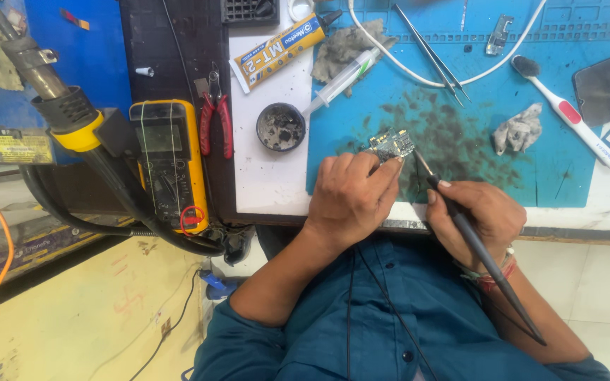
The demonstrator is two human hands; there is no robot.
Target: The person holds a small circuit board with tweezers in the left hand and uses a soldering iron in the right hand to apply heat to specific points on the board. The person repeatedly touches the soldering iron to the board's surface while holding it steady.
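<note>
In the head view, your left hand (351,197) rests on the near edge of the stained blue silicone work mat (566,169), its fingertips pinched around the small green-and-silver circuit board (392,144), which sits just above the mat near its lower left part. Your right hand (476,215) is clenched pen-style around the long dark grey soldering iron (485,257); its thin metal tip points up and left, ending just beside the board's right edge. Whether the tip touches the board cannot be told.

To the left of the board, on the white sheet, sits a round black tin of dark flux paste (281,127), near your left hand. A clear plastic syringe (344,79) lies slanted above the tin, next to a crumpled grey rag (347,44). A yellow-and-white glue tube (277,51) lies at a slant above that. Red-handled small pliers (214,120) lie left of the tin, and a yellow digital multimeter (169,162) lies beside them.

On the mat, well apart from your hands, 1 pair of thin metal tweezers (432,56) lies diagonally, a wadded grey tissue (519,129) lies to the right of the board, and a white toothbrush with a red grip (566,113) lies beyond it. A black hot-air nozzle with a yellow collar (72,116) hangs at the far left.
</note>
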